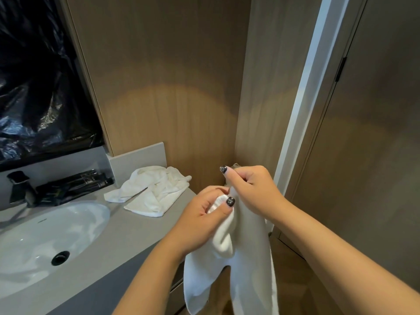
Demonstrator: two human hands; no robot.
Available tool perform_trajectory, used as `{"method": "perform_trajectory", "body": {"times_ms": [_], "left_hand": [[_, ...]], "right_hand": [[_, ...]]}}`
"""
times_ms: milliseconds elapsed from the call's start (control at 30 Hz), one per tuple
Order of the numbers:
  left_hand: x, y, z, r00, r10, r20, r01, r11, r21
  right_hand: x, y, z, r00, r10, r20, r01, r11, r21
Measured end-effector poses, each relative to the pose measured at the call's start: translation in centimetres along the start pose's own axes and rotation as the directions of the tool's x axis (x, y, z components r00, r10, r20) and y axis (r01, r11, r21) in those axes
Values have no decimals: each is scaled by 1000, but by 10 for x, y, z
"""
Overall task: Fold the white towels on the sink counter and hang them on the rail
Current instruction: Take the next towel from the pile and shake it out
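Note:
A white towel (247,258) hangs in the air past the counter's right end, held up by both hands. My left hand (202,219) grips a bunched top edge of it between thumb and fingers. My right hand (250,187) pinches the towel's upper edge a little higher and to the right. A second white towel (154,189) lies crumpled on the grey sink counter (127,233) near the wooden wall. No rail shows clearly; something small sits behind my right hand.
A white basin (45,242) with a dark drain is set in the counter at left, with a dark tap (20,187) and black tubes (75,185) behind it. Black plastic sheeting (38,76) covers the mirror area. Wood panels and a door frame (302,105) stand right.

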State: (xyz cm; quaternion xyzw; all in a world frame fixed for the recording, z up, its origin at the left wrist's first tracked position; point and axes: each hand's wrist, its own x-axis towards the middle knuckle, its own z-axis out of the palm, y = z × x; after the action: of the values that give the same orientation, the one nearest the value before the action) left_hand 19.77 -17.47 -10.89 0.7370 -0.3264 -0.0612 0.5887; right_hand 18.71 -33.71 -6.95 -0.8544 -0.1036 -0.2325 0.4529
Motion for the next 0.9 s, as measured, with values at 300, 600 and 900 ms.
{"method": "perform_trajectory", "body": {"times_ms": [300,600,900], "left_hand": [[0,5,9,998,34,-46,-39,992,-123],[-16,-7,-32,906,-208,-368,49,917,-397],[-20,2,-42,980,154,-129,-106,942,317]], "right_hand": [[-11,29,-6,967,153,203,-172,982,76],[-22,70,-28,937,326,127,-321,945,-59],[-14,29,-17,987,109,117,-105,994,-37]]}}
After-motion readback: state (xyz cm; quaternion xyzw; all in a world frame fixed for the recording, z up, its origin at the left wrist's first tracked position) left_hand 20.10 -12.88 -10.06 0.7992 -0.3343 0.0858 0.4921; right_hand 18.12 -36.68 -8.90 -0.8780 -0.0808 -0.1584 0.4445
